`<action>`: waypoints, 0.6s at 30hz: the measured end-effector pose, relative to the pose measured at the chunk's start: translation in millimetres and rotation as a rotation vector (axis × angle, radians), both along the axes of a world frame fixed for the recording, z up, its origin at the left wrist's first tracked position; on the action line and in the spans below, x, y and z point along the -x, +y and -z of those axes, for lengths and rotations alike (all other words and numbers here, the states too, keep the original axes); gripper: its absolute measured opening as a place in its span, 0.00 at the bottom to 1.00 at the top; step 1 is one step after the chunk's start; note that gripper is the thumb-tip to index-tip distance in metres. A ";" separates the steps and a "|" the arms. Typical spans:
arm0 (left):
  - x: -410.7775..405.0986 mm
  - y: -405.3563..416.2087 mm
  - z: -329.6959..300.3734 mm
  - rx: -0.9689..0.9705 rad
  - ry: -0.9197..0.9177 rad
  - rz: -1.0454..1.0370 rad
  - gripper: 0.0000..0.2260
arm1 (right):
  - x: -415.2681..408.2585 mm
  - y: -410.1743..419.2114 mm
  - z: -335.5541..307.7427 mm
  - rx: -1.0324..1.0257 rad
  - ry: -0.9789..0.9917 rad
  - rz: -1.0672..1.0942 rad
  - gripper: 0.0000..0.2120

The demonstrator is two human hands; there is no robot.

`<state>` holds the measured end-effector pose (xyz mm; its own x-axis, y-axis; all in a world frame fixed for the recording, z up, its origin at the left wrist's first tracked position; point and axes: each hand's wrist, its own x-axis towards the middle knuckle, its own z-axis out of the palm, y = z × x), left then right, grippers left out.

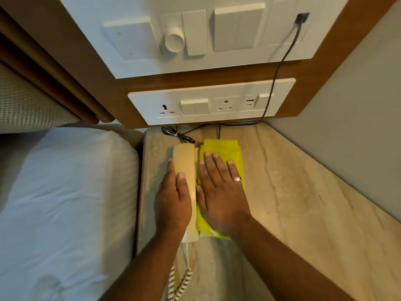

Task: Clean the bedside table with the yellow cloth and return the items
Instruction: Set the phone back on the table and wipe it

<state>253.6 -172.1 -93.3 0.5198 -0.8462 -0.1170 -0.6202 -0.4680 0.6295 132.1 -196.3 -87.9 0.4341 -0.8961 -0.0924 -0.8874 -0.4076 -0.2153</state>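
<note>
A cream telephone sits on the marble bedside table [293, 203], near its left edge. Its handset [184, 161] lies lengthwise on the cradle. My left hand [172, 198] grips the handset, thumb on top and fingers down its left side. A folded yellow cloth [227, 148] lies over the phone's right half. My right hand [219, 192] presses flat on the cloth with straight fingers; a ring shows on one finger. The phone's keypad is hidden under the cloth and hand.
A coiled cord [182, 281] hangs from the handset toward me. A black cable [280, 68] runs from a wall jack down behind the phone. Switch and socket panels [208, 103] cover the wall behind. A white pillow [65, 192] lies to the left.
</note>
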 end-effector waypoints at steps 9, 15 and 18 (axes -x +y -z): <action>8.6 -1.6 -15.6 -0.062 -0.075 0.017 0.22 | 30.1 16.5 -21.2 -0.062 -0.286 0.101 0.25; 29.8 44.9 -44.5 0.103 -0.387 0.254 0.12 | 61.1 -11.3 -14.2 -0.553 -0.549 0.755 0.21; 53.9 76.7 -52.6 -0.162 -0.248 0.238 0.10 | 53.0 19.8 -3.3 -0.635 -0.752 0.826 0.15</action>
